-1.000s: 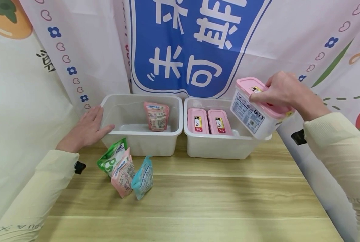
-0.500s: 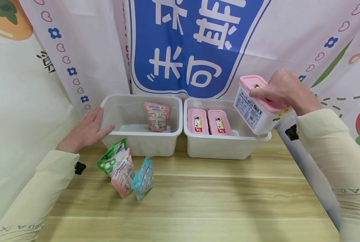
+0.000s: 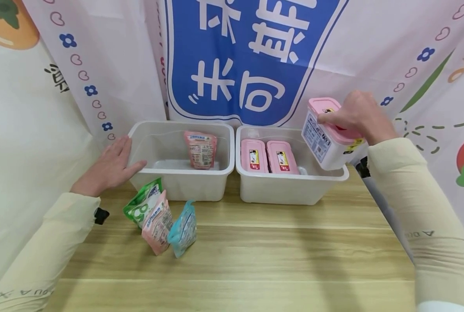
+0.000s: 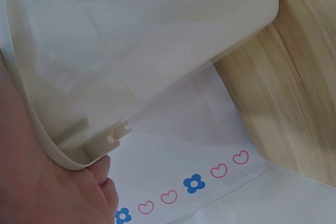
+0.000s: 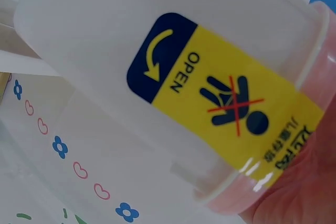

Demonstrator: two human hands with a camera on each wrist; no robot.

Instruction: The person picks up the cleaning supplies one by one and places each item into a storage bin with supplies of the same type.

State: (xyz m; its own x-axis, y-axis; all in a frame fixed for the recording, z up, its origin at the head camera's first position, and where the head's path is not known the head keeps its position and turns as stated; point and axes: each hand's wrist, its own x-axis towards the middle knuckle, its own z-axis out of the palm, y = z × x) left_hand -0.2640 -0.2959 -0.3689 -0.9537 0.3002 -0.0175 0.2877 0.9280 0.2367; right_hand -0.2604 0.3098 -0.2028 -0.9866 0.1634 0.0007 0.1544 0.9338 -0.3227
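My right hand (image 3: pixel 358 116) grips a white plastic tub with a pink lid (image 3: pixel 322 143) from above, across the lid. The tub tilts over the right end of the right-hand white bin (image 3: pixel 279 189). A yellow label (image 5: pixel 231 103) with "OPEN" on it shows on the tub's end in the right wrist view. Inside that bin, two similar pink-lidded tubs (image 3: pixel 253 157) sit side by side at the left. My left hand (image 3: pixel 109 167) rests against the left-hand white bin (image 3: pixel 185 187) at its left end, fingers extended along the rim. A pink pouch (image 3: pixel 201 151) stands in this bin.
In front of the left bin, a green pouch (image 3: pixel 140 207), another pink pouch (image 3: pixel 158 225) and a blue pouch (image 3: pixel 184 229) stand on the wooden table (image 3: pixel 247 264). A printed cloth (image 3: pixel 333 82) hangs close behind both bins.
My right hand and its tub have shifted slightly left and back from the bin's front right corner, to over the bin's right end. My left hand keeps its place.
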